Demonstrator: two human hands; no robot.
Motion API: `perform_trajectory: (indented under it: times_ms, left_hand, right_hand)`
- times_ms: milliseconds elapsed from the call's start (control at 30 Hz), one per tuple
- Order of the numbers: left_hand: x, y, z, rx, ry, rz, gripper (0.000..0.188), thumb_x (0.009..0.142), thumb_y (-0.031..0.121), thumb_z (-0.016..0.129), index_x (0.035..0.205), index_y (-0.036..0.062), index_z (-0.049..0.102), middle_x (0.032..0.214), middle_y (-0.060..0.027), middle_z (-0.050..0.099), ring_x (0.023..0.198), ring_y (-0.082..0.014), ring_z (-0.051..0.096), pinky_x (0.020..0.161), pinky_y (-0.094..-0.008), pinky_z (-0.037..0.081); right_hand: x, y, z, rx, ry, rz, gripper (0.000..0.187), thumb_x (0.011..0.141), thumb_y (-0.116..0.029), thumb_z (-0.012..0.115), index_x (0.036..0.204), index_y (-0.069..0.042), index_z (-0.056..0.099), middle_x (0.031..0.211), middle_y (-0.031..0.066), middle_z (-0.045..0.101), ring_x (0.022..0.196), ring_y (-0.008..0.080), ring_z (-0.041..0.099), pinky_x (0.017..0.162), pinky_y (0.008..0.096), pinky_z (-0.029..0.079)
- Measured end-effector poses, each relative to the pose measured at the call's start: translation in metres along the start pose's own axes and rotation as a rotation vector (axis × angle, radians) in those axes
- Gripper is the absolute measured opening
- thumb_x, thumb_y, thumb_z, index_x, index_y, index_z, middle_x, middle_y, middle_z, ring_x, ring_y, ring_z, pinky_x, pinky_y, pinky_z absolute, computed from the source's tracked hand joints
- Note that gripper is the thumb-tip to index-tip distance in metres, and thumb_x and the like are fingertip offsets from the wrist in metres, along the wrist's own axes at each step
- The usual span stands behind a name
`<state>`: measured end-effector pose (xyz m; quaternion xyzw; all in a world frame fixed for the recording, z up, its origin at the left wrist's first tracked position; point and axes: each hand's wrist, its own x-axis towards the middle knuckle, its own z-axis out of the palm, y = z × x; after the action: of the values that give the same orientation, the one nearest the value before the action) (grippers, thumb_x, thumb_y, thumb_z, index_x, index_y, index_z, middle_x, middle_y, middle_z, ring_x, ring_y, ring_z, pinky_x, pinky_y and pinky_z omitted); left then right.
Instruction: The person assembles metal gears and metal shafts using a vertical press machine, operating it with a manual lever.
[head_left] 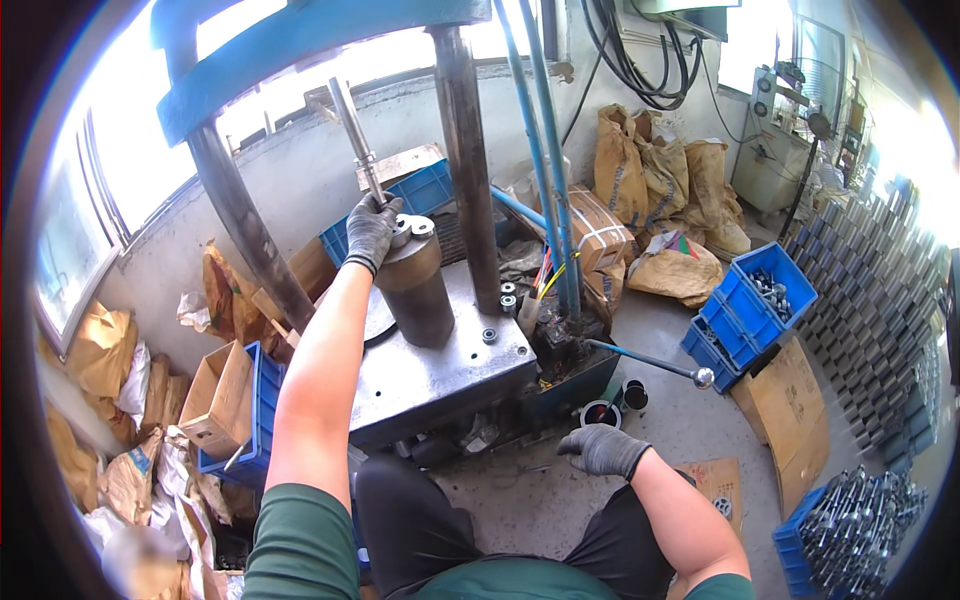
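Left hand: gray-gloved [372, 232], at the lower end of the metal rod [354, 130]; fingers bent, whether closed on the rod cannot be told.
Right hand: gray-gloved [606, 450], above the floor [520, 505], near the round container [600, 414]; fingers loosely bent, palm side hidden, contents cannot be told.
Metal rings [422, 227]: two, side by side on top of the dark cylinder [420, 300], just beside the left hand.
Cylinder: upright on the metal worktop [450, 365].
Lever [650, 362]: ball-ended, right of the worktop.
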<state>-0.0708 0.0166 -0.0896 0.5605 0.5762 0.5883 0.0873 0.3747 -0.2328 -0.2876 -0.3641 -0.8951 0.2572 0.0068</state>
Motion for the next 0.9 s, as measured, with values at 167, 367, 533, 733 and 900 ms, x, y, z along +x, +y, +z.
perform_trajectory:
  times_ms: [167, 367, 533, 733, 900]
  left_hand:
    - [-0.004, 0.001, 0.011, -0.098, -0.125, -0.01, 0.027, 0.097, 0.026, 0.072, 0.115, 0.0055, 0.07, 0.092, -0.0078, 0.073, 0.083, -0.0151, 0.065, 0.081, -0.0319, 0.053]
    - [-0.008, 0.004, -0.008, -0.165, -0.061, -0.03, 0.029, 0.105, 0.031, 0.062, 0.12, 0.007, 0.067, 0.09, -0.005, 0.069, 0.081, -0.0137, 0.062, 0.078, -0.0322, 0.051]
    - [-0.009, 0.011, 0.002, -0.11, -0.071, -0.012, 0.028, 0.105, 0.031, 0.06, 0.116, 0.0062, 0.067, 0.082, -0.0053, 0.066, 0.075, -0.0157, 0.059, 0.074, -0.0338, 0.05]
    - [-0.013, 0.013, -0.006, -0.024, -0.076, -0.027, 0.028, 0.104, 0.032, 0.061, 0.113, 0.0051, 0.064, 0.086, -0.0122, 0.069, 0.079, -0.0251, 0.065, 0.075, -0.0387, 0.05]
    - [-0.012, 0.01, 0.001, 0.057, 0.018, 0.051, 0.035, 0.103, 0.028, 0.062, 0.13, 0.0061, 0.056, 0.103, -0.0222, 0.072, 0.098, -0.0393, 0.07, 0.084, -0.0463, 0.052]
  right_hand:
    - [-0.023, -0.03, -0.033, -0.034, 0.25, -0.231, 0.026, 0.083, -0.02, 0.07, 0.106, -0.008, 0.072, 0.097, 0.0141, 0.071, 0.093, 0.037, 0.068, 0.085, 0.0468, 0.055]
    - [-0.059, -0.094, -0.167, -0.469, 0.36, -0.247, 0.024, 0.074, -0.014, 0.072, 0.097, -0.009, 0.069, 0.094, 0.0109, 0.068, 0.091, 0.0352, 0.065, 0.081, 0.0453, 0.051]
    - [-0.081, -0.044, -0.199, -0.562, 0.104, 0.163, 0.033, 0.081, -0.025, 0.072, 0.11, -0.009, 0.07, 0.112, 0.0115, 0.07, 0.101, 0.0353, 0.067, 0.088, 0.0448, 0.053]
    - [-0.079, -0.054, -0.171, -0.318, -0.153, 0.175, 0.047, 0.087, -0.037, 0.069, 0.126, -0.01, 0.069, 0.122, 0.0156, 0.07, 0.108, 0.0369, 0.068, 0.096, 0.0438, 0.054]
    - [-0.102, -0.043, -0.137, -0.243, -0.168, 0.277, 0.037, 0.087, -0.035, 0.068, 0.111, -0.008, 0.074, 0.105, 0.0168, 0.074, 0.101, 0.037, 0.07, 0.09, 0.0439, 0.055]
